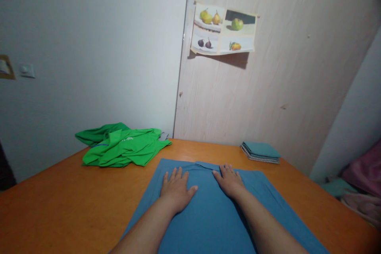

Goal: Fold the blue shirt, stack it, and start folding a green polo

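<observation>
A blue garment [208, 222], perhaps a shirt, lies spread out on the orange table in front of me, its near end cut off by the bottom of the view. My left hand [177, 190] rests flat on its far left part, fingers spread. On the far right part lies my right hand [229, 179], also palm down with the fingers apart. Between the two hands, near the garment's far edge, a dark curved line shows, like a neck opening. Neither hand grips anything.
At the table's [74, 202] back left is a crumpled heap of green clothing [127, 147]. A neatly folded blue-green cloth stack [260, 151] sits at the back right. Behind stands a wall with a taped fruit picture [223, 29]. Pink fabric [363, 174] lies beyond the right edge.
</observation>
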`<state>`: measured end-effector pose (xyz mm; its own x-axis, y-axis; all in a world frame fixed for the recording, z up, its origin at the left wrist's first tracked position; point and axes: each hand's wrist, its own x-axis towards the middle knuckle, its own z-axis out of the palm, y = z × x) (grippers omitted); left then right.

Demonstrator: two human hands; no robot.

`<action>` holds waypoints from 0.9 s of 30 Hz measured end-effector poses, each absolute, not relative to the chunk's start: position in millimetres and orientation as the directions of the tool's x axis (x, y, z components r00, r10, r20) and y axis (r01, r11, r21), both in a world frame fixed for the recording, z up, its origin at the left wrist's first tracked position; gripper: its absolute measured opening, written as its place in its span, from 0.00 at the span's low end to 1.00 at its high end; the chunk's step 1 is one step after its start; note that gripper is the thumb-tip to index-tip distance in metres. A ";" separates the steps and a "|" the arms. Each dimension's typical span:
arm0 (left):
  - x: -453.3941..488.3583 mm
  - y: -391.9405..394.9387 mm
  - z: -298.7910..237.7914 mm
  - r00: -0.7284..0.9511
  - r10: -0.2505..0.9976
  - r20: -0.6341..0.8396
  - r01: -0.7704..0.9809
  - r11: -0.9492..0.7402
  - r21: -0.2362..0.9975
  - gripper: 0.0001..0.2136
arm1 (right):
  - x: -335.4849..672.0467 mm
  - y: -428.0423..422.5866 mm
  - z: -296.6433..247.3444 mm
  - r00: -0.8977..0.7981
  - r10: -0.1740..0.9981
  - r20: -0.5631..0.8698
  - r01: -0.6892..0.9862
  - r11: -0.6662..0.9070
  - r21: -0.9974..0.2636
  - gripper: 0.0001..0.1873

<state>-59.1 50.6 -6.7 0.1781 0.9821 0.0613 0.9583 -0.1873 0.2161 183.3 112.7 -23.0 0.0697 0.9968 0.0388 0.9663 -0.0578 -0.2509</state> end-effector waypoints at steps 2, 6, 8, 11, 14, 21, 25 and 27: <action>-59.0 50.4 -6.0 0.177 0.982 0.062 0.958 -0.186 0.216 0.37 | 187.5 114.9 -22.1 0.111 0.991 0.078 0.954 -0.084 -0.289 0.40; -58.7 49.3 -3.4 0.177 0.983 0.044 0.960 -0.183 0.210 0.37 | 197.7 118.2 -23.7 0.143 0.983 0.111 0.933 -0.097 -0.346 0.35; -58.7 49.0 -2.4 0.180 0.983 0.037 0.960 -0.184 0.212 0.37 | 203.0 120.0 -24.8 0.137 0.983 0.124 0.915 -0.078 -0.396 0.33; -58.5 49.2 -2.5 0.180 0.983 0.043 0.958 -0.185 0.220 0.37 | 215.1 124.2 -22.5 0.167 0.969 0.185 0.864 -0.053 -0.500 0.31; -57.9 49.8 -3.5 0.177 0.983 0.048 0.958 -0.184 0.219 0.37 | 233.5 127.9 -16.6 0.284 0.920 0.268 0.781 -0.060 -0.622 0.31; -57.7 50.2 -2.9 0.174 0.984 0.039 0.959 -0.179 0.222 0.37 | 251.4 130.1 -18.0 0.448 0.867 0.217 0.493 -0.037 -0.869 0.25; -58.6 50.4 -3.4 0.178 0.983 0.045 0.959 -0.184 0.216 0.37 | 245.1 133.7 -25.9 0.391 0.908 0.148 0.353 0.000 -0.936 0.18; -58.6 50.3 -3.4 0.180 0.982 0.047 0.959 -0.186 0.212 0.37 | 244.8 136.1 -28.9 0.392 0.910 0.138 0.303 0.014 -0.953 0.15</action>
